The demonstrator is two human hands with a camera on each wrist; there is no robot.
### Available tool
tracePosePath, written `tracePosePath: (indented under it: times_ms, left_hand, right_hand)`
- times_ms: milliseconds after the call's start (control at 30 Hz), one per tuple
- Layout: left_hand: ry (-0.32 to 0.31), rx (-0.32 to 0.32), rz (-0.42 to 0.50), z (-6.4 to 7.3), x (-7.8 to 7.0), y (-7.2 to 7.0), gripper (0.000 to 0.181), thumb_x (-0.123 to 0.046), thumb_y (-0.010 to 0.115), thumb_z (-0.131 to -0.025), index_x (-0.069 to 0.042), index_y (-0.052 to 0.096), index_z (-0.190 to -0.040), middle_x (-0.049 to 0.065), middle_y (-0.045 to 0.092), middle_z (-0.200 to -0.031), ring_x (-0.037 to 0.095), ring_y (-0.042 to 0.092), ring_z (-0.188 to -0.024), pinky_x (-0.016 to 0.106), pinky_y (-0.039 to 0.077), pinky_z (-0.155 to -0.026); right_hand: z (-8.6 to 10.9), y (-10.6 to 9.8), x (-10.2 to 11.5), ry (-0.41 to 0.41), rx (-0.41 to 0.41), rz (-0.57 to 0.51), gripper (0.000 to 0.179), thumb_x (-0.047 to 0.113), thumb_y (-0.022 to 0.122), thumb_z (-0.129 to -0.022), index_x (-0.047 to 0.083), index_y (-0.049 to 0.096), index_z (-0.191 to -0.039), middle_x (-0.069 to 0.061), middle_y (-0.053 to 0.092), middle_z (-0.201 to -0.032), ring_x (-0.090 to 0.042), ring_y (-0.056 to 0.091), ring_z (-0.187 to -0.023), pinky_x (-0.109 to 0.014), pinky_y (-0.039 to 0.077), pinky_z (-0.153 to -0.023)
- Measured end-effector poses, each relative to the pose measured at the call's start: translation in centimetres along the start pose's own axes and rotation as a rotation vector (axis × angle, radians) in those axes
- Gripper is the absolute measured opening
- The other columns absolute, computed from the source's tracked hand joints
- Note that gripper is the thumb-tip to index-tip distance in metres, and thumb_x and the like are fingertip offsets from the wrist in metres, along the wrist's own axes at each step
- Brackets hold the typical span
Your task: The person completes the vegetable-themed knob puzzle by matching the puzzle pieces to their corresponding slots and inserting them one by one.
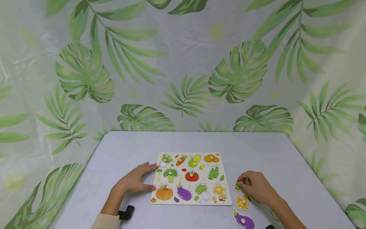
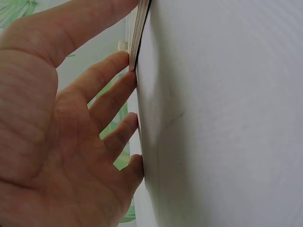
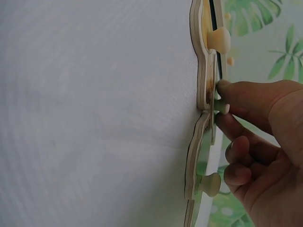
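A wooden vegetable puzzle board (image 1: 200, 182) lies flat on the table. My left hand (image 1: 135, 178) is at its left side, thumb and fingertips touching the edge, fingers fairly straight; the left wrist view shows fingertips against the board's side (image 2: 134, 52). To the right of the board, my right hand (image 1: 258, 186) pinches the small knob (image 3: 221, 107) of a green puzzle piece (image 1: 237, 186) between thumb and index finger. That piece is mostly hidden by the fingers. Below it lie a yellow mushroom piece (image 1: 241, 203) and a purple eggplant piece (image 1: 244, 221).
Knobbed pieces such as a tomato (image 1: 192, 176), a broccoli (image 1: 170, 174) and a carrot (image 1: 181, 160) sit in the board. Another loose piece (image 1: 274, 215) is partly behind the right forearm. A leaf-patterned curtain (image 1: 186, 63) stands behind the white table (image 1: 128, 143).
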State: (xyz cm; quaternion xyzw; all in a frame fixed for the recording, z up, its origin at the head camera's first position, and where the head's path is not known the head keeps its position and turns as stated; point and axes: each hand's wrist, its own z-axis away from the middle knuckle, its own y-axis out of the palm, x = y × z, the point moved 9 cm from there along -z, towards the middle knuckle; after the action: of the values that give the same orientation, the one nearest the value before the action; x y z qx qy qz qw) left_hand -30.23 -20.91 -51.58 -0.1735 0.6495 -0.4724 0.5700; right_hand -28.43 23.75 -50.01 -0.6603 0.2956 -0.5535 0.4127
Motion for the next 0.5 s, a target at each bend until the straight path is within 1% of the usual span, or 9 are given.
tracePosePath:
  times_ms: [200,367,500]
  left_hand:
    - [0.007,0.0,-0.003,-0.08,0.08,0.08,0.082,-0.046,0.087,-0.077,-0.026,0.055,-0.15,0.002,0.047,-0.161,0.04,0.027,-0.156,0.07,0.02,-0.123]
    - [0.014,-0.004,-0.004,-0.13,0.14,0.21,0.082,-0.046,0.086,-0.077,-0.026,0.055,-0.15,0.001,0.047,-0.161,0.039,0.027,-0.156,0.067,0.019,-0.124]
    - [0.01,-0.009,-0.004,-0.16,0.17,0.18,0.082,-0.046,0.086,-0.077,-0.026,0.055,-0.15,0.001,0.047,-0.161,0.039,0.027,-0.156,0.067,0.02,-0.125]
  right_hand:
    - [0.35,0.06,-0.5,0.025,0.014,-0.011,0.011,0.018,0.081,-0.088,0.019,0.078,-0.099,0.012,0.069,-0.084,-0.004,0.044,-0.06,-0.021,0.038,-0.053]
    - [0.52,-0.18,-0.62,0.022,-0.009,-0.006,0.01,0.018,0.081,-0.088,0.021,0.079,-0.097,0.013,0.07,-0.084,-0.003,0.042,-0.058,-0.021,0.036,-0.051]
    - [0.56,-0.37,-0.53,-0.002,-0.029,0.002,0.009,0.018,0.082,-0.087,0.02,0.08,-0.096,0.013,0.07,-0.083,-0.002,0.04,-0.057,-0.021,0.035,-0.05]
